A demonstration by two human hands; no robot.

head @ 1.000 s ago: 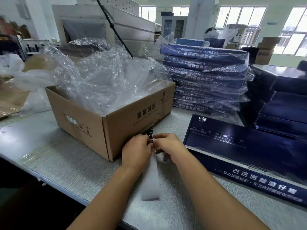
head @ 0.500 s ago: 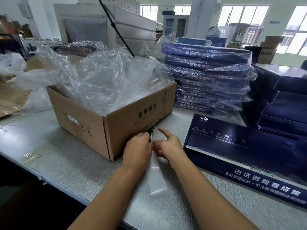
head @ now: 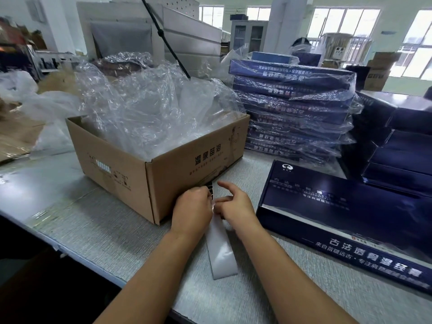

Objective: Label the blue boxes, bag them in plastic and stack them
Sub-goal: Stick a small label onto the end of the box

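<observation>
As left hand (head: 191, 212) and right hand (head: 237, 206) pinch the label strip (head: 222, 251), the blue box (head: 339, 213) lies nearby

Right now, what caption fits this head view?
Left hand and right hand pinch a white label strip beside a brown cardboard carton and blue box.

On the gray tabletop (head: 93, 218), the left hand (head: 192, 211) and right hand (head: 236, 206) pinch the upper end of a pale label strip (head: 222, 251), the right index finger raised. Just behind stands a cardboard box (head: 117, 169) stuffed with clear plastic bags (head: 152, 108). A flat blue box (head: 339, 218) lies at the right, with a stack of bagged blue boxes (head: 292, 108) behind it.
</observation>
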